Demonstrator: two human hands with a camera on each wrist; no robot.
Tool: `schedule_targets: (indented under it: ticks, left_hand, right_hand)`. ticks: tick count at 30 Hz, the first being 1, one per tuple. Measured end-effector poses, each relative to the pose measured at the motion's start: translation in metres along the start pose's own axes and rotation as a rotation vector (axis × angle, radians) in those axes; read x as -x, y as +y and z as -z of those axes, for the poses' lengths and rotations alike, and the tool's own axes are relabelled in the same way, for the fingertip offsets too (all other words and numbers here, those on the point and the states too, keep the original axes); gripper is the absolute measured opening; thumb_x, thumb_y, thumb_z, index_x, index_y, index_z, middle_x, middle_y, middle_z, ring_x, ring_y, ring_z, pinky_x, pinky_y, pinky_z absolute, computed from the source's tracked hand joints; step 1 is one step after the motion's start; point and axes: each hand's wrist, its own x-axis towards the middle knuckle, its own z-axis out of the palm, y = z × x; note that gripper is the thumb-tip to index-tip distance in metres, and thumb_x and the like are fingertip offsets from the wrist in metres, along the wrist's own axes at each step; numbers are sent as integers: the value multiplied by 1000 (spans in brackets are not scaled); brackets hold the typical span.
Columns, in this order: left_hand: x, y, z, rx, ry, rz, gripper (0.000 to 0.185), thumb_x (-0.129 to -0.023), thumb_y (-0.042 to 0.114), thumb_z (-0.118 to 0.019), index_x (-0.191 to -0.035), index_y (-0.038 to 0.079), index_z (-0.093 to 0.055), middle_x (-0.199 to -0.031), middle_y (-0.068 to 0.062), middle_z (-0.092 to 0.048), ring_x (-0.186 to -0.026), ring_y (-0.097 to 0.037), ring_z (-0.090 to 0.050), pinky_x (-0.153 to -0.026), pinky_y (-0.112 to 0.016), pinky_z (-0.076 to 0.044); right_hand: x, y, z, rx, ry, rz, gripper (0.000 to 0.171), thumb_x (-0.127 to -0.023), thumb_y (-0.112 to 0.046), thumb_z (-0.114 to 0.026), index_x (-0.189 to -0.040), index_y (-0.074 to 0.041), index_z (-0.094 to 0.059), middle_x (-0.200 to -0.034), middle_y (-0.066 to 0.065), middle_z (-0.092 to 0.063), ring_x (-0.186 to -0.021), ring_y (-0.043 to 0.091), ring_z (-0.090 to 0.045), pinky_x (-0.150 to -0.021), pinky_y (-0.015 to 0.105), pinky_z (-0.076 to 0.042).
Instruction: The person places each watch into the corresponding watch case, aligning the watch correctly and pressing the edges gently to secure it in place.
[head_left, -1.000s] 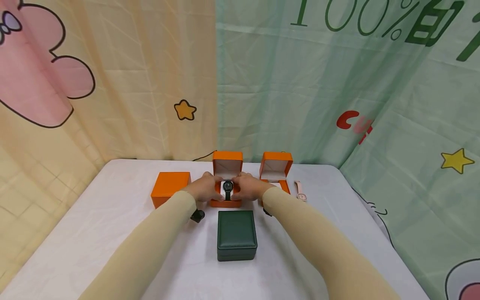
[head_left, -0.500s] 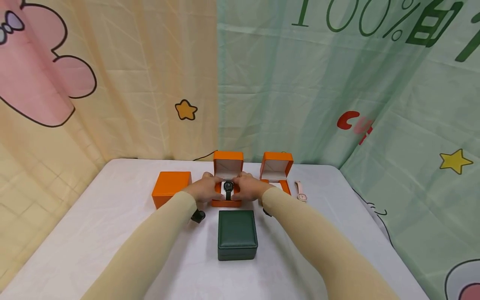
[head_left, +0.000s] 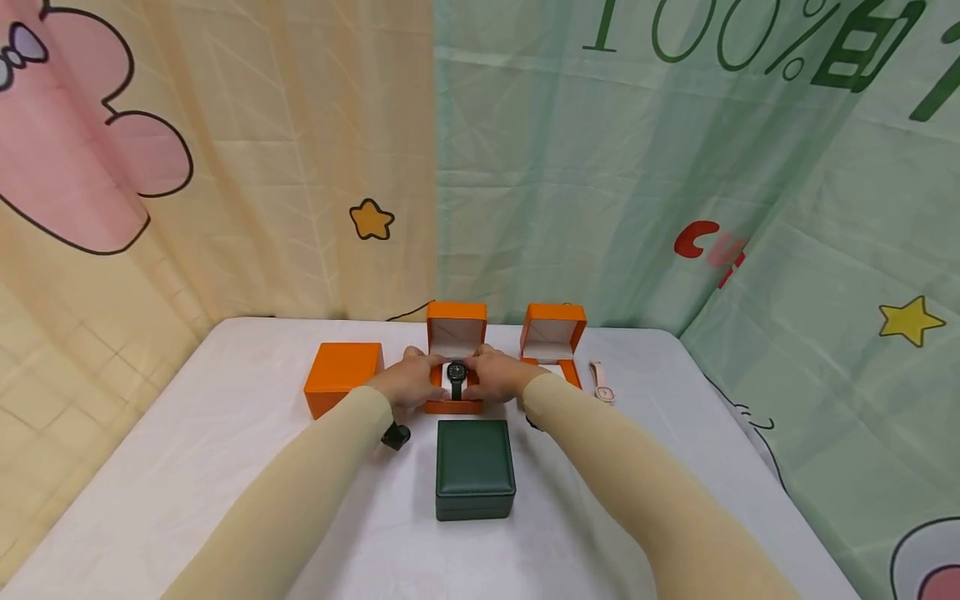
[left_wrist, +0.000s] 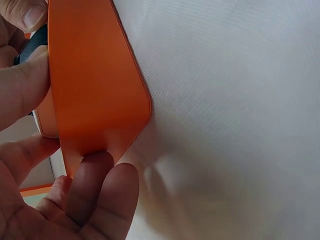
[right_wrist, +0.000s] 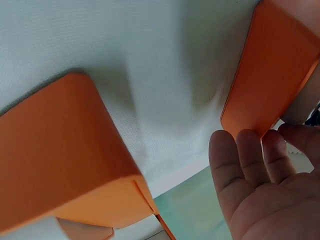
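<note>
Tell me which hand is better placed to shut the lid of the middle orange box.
Probably the right hand: its fingertips lie nearest the upright lid, while the left hand grips the orange box by its side.

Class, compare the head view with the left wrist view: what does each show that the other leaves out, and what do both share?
Only the head view shows the dark watch face-up in the box, the right hand, the closed green box, the closed orange box, a second open orange box and a pink watch. Only the left wrist view shows the box's outer wall close up, with fingertips pressed against it. Both show the left hand holding the open orange box on the white tablecloth.
</note>
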Motion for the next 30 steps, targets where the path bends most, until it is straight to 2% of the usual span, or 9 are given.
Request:
schedule_targets:
  ticks: [7,13,19,26,30]
  left_hand:
    - [2,-1,0,9,-21,13,75,-97,41,-75,-162,24,-42,-152,-24,-38,-116,-32,-56,-104,-48,-53]
    - [3,0,-1,-17,-8,2,72,-98,41,-74,-162,25,-44,-147,-23,-39,-111,-33,-59,-106,-48,-53]
    - [4,1,-2,-13,-2,5,73,-98,41,-75,-162,24,-43,-146,-23,-40,-114,-32,-57,-105,-46,-54]
    - [3,1,-2,18,4,2,71,-97,39,-76,-159,24,-46,-147,-24,-43,-117,-32,-55,-105,-48,-53]
    - [3,0,-2,35,5,8,70,-96,39,-77,-158,25,-47,-141,-22,-49,-115,-31,-55,-104,-48,-52]
  right_hand:
    - [4,-4,1,16,20,-2,61,-102,-42,-69,-153,-12,-55,-139,14,-54,-116,25,-54,-109,39,-50]
    - [6,-6,1,62,38,-42,62,-101,-46,-68,-155,-18,-54,-137,15,-56,-117,27,-52,-104,40,-51]
    - [4,-8,-1,69,33,-85,62,-101,-48,-68,-155,-22,-54,-129,15,-59,-112,29,-51,-97,41,-53]
    - [1,-7,-1,-29,-5,-104,61,-99,-40,-72,-154,-20,-54,-119,6,-68,-106,25,-58,-106,39,-52]
    - [-2,-7,-1,-58,-11,-109,60,-98,-38,-73,-153,-20,-56,-112,4,-68,-102,24,-59,-106,38,-52]
